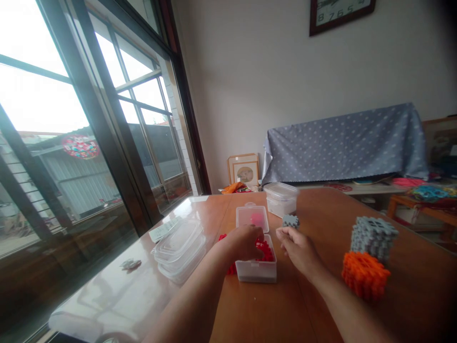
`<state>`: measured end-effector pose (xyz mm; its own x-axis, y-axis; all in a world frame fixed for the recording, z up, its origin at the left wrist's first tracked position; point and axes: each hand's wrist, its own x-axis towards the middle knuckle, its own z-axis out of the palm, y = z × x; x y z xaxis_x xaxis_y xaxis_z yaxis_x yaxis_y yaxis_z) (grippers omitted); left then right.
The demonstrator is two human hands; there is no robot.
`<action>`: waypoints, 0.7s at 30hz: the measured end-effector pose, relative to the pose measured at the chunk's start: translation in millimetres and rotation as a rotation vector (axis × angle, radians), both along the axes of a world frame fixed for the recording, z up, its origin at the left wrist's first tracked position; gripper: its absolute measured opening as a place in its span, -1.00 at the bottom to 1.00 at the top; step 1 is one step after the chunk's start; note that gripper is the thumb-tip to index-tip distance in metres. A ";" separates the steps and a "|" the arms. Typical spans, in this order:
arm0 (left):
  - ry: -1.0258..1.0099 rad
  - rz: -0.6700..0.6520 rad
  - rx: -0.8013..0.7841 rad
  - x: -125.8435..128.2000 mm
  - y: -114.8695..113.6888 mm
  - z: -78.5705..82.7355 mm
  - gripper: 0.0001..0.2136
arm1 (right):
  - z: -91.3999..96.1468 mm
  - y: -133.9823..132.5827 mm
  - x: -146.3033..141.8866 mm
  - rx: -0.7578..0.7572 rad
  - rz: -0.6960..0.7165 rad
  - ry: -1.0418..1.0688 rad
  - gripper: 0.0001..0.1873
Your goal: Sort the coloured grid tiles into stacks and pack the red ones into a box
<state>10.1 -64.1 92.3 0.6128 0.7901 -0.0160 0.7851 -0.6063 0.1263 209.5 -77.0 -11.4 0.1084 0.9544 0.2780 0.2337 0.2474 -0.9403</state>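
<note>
My left hand (244, 243) reaches into an open clear plastic box (256, 270) of small red pieces (266, 250), its fingers curled down among them. My right hand (298, 248) hovers just right of the box with its fingers loosely curled; whether it holds anything is hidden. The box's lid (252, 217) lies flat behind it. A small grey block piece (290, 221) rests on the wooden table (314, 305) beyond my right hand.
A grey cube of joined pieces (373, 237) leans on an orange cube (364, 274) at the right. Stacked clear lids (180, 250) lie at the left. A closed clear container (281, 198) stands at the back. A window runs along the left.
</note>
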 end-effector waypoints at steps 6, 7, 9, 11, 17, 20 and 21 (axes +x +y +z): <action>0.058 0.001 -0.037 10.5 8.7 -9.1 -0.58 | 0.6 -0.5 1.0 0.026 -0.015 -0.002 -0.49; 0.061 0.006 -0.037 11.7 9.4 -10.9 -0.58 | 0.6 -0.7 1.0 0.032 -0.018 -0.005 -0.49; 0.060 0.016 -0.031 13.2 10.3 -14.8 -0.58 | 0.8 -1.1 0.9 0.048 -0.024 -0.018 -0.51; 0.055 0.020 -0.014 13.4 10.9 -19.4 -0.60 | 1.2 -1.5 0.7 0.060 -0.028 -0.033 -0.52; 0.002 0.020 -0.025 9.5 13.0 -30.2 -0.64 | 3.0 -2.6 0.5 0.043 -0.020 -0.020 -0.53; -0.026 0.031 -0.036 7.9 12.1 -30.2 -0.65 | 2.2 -2.5 0.2 0.031 -0.016 -0.017 -0.52; -0.030 0.031 -0.027 7.6 11.4 -29.3 -0.66 | 1.8 -2.5 0.1 0.027 -0.013 -0.016 -0.52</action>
